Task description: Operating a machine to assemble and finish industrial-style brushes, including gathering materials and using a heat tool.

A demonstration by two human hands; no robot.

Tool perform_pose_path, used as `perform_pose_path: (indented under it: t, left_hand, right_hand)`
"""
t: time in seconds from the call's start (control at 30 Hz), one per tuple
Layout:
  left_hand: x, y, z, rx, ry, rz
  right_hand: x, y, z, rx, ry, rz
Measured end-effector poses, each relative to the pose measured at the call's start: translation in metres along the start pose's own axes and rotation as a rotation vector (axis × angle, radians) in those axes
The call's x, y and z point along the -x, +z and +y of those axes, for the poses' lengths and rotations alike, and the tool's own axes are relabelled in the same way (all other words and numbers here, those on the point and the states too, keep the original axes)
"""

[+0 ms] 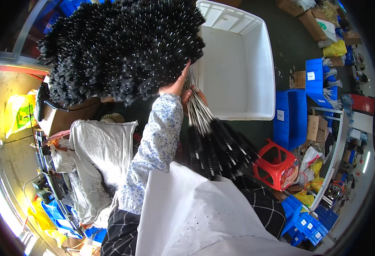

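A large heap of black bristle brushes fills the upper left, its pale tips showing. My left hand, in a blue floral sleeve, presses against the heap's right edge. One finger is stretched out along the bristles; its other fingers are mostly hidden. Just right of it, my right hand is closed around the thin wire stems of a bunch of brushes. Their black bristle ends fan out down and to the right, over my lap. Only parts of the right fingers show, and that forearm is hidden.
A white plastic tub stands beyond my hands. To the right are blue bins and a red plastic stool. A whitish woven sack lies on the left near a metal stand. A pale apron covers my lap.
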State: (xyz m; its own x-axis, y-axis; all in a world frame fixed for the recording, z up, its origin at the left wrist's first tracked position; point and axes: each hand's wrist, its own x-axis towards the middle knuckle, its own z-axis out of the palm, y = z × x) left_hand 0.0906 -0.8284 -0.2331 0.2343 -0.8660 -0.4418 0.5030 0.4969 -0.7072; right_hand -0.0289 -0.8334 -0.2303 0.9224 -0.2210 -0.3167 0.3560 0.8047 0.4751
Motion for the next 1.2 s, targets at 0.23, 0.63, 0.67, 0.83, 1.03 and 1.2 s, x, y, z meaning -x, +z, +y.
perform_pose_path:
  t: [0.23,0.63,0.67,0.83,1.03,1.2]
  left_hand:
    - [0.011,0.004,0.001,-0.027,0.059,0.0]
    - [0.007,0.006,0.017,0.019,0.033,0.024]
    - [0.007,0.007,0.017,0.046,0.015,0.025]
    - [0.016,0.014,0.013,0.168,-0.014,0.16]
    - [0.02,0.019,0.009,0.103,0.014,0.153]
    - [0.021,0.014,0.025,0.087,-0.011,0.189]
  right_hand:
    - [-0.014,-0.01,-0.011,0.312,-0.178,0.085]
    - [-0.033,-0.01,-0.013,0.325,-0.102,-0.012]
    - [-0.034,-0.008,-0.012,0.327,-0.102,-0.011]
    - [-0.041,-0.002,-0.009,0.349,-0.13,-0.015]
    - [-0.047,0.001,-0.008,0.364,-0.145,0.006]
    - [-0.055,0.003,-0.008,0.373,-0.14,-0.006]
